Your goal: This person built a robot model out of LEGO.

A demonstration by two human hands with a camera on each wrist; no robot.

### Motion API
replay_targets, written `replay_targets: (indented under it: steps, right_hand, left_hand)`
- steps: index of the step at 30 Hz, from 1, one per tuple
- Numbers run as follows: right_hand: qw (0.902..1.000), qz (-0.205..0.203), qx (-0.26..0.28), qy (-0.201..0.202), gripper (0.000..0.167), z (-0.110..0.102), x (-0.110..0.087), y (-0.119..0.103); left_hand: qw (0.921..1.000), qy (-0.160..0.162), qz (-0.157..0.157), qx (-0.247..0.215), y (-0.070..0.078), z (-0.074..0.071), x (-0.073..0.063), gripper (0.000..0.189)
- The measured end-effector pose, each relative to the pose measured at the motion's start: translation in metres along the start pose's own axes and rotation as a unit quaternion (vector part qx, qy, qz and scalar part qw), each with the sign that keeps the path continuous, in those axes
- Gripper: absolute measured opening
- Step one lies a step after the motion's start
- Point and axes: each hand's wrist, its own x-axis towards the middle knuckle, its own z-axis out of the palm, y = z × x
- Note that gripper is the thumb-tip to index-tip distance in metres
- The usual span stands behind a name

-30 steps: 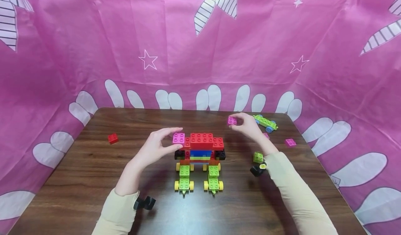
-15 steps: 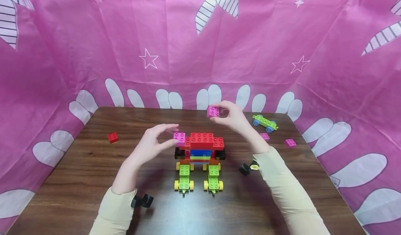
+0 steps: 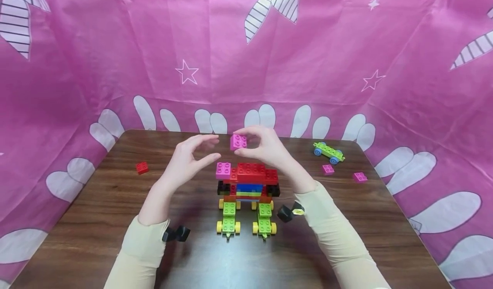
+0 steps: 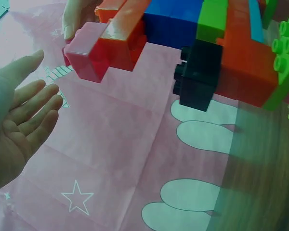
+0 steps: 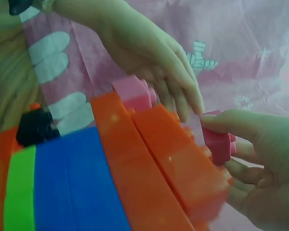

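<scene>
In the head view my right hand [image 3: 263,145] pinches a pink building brick [image 3: 238,142] between thumb and fingers, above and behind a built brick figure. The figure has a red top [image 3: 251,173], a blue middle [image 3: 249,188], black side bricks [image 3: 223,188] and two green wheeled feet [image 3: 229,224]. A second pink brick [image 3: 223,170] sits on the top's left end. My left hand [image 3: 188,160] holds nothing; its fingers are spread from the thumb beside that brick. In the left wrist view the left palm [image 4: 24,120] faces the figure.
A red brick [image 3: 142,168] lies on the brown table [image 3: 100,224] at the left. To the right are a green wheeled base [image 3: 329,152] and two pink bricks, one nearer [image 3: 328,169] and one farther right [image 3: 360,177]. A pink curtain [image 3: 308,66] hangs behind.
My right hand has carried its pink brick leftward from the right side to over the figure. My left hand has let go of the pink brick on the left end and risen slightly.
</scene>
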Motion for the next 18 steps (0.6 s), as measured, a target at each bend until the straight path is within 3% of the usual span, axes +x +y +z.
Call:
replay_targets:
  steps: [10, 18]
  right_hand:
    - [0.9987, 0.038, 0.002, -0.033, 0.053, 0.018, 0.004, -0.011]
    - [0.9985, 0.029, -0.001, -0.046, 0.052, 0.026, 0.004, -0.012]
  left_hand:
    - [0.9998, 0.008, -0.016, -0.012, 0.006, 0.004, 0.001, 0.049]
    - [0.9995, 0.001, -0.032, 0.002, 0.003, 0.007, -0.004, 0.047]
